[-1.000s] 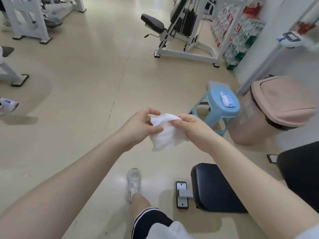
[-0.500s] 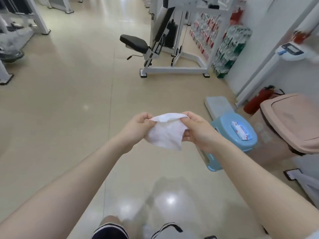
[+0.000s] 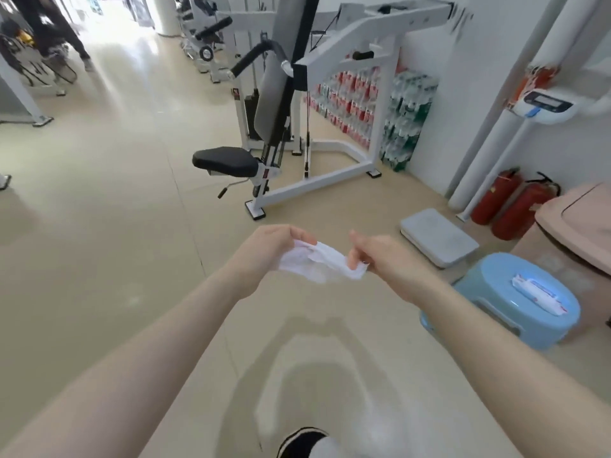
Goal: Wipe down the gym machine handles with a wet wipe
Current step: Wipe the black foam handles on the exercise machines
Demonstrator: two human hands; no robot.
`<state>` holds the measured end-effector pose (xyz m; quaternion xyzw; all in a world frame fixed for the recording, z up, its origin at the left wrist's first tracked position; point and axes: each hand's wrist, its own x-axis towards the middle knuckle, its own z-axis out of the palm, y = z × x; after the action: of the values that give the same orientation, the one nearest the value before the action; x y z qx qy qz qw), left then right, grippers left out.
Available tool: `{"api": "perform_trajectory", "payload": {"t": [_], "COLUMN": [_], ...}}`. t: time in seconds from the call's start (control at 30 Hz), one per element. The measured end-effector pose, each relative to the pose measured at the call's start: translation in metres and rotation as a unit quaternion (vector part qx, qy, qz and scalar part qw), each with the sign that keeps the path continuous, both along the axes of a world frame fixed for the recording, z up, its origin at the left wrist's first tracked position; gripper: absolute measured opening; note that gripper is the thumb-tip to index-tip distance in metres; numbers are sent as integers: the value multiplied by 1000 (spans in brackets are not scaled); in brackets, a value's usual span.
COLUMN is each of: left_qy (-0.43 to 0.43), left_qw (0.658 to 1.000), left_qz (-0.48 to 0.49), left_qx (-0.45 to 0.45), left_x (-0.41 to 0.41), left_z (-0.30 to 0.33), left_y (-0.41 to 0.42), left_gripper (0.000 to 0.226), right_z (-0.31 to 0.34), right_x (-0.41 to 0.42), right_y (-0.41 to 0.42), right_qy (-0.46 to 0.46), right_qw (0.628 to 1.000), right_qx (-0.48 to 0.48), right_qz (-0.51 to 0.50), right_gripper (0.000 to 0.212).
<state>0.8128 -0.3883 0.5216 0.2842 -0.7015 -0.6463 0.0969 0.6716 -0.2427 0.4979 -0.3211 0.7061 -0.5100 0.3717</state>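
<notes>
Left hand (image 3: 264, 252) and right hand (image 3: 380, 256) each pinch one end of the wet wipe (image 3: 319, 264), stretched between them at chest height. Unfold it flat before approaching the padded handles (image 3: 254, 56) on the white machine (image 3: 344, 77) beyond.

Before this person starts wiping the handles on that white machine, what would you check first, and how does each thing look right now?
1. Wet wipe in hand: ok, the left hand and right hand each pinch an end.
2. Wipe opened flat: not ok, it is bunched and twisted between the hands.
3. Wipe still damp: cannot tell.
4. Machine handle within reach: not ok, the white machine stands ahead across open floor.
5. Path to the machine: ok, nothing lies on the floor between; the blue stool sits off to the right.
6. Spare wipes: ok, a wipe pack lies on the stool.
</notes>
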Motion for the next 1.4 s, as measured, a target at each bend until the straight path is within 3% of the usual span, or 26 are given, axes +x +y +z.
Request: {"api": "perform_trajectory", "payload": {"t": [0.1,0.2,0.27,0.37,0.67,0.87,0.97,1.03,1.07,1.17,1.2,1.23,1.3,1.37,1.4], "left_qy": [-13,7,18,12,27,39,63,85,91,117,130,145,152,130,113], "left_qw": [1000,997,995,992,973,945,917,899,891,851,835,820,795,789,794], "left_qz": [16,-1,-19,-53,-110,-145,-197,-220,-234,-272,-279,-286,-307,-336,-349], "left_qx": [-4,-76,-92,-110,-202,-290,-341,-369,-379,-433,-455,-475,-500,-497,-484], "left_x": [-33,-66,-92,-142,-289,-382,-430,-462,-477,-524,-540,-555,-582,-601,-608], "left_z": [3,-10,-20,-23,20,20,29,40,45,54,55,53,49,43,40], "left_y": [-72,-141,-189,-265,-460,-572,-627,-664,-682,-729,-742,-754,-772,-784,-789], "left_gripper": [27,26,20,18,6,18,31,31,30,31,31,31,33,39,42], "right_z": [-6,-15,-21,-19,29,36,43,49,52,59,57,55,47,36,35], "right_x": [-16,-46,-74,-117,-244,-304,-333,-353,-363,-392,-402,-412,-422,-421,-418], "right_y": [-76,-149,-198,-270,-457,-559,-610,-641,-653,-684,-694,-705,-733,-752,-758], "right_qy": [45,-66,-105,-132,-166,-128,-40,99,202,542,595,606,516,404,377], "right_qw": [998,995,994,991,978,947,918,874,831,641,606,611,705,789,804], "right_qx": [18,-16,2,12,-104,-185,-174,-146,-131,6,70,131,220,232,209], "right_qz": [-42,-77,-35,3,-74,-228,-355,-453,-502,-544,-523,-492,-434,-400,-409], "right_gripper": [31,10,18,9,9,10,12,13,10,5,7,8,14,28,31]}}
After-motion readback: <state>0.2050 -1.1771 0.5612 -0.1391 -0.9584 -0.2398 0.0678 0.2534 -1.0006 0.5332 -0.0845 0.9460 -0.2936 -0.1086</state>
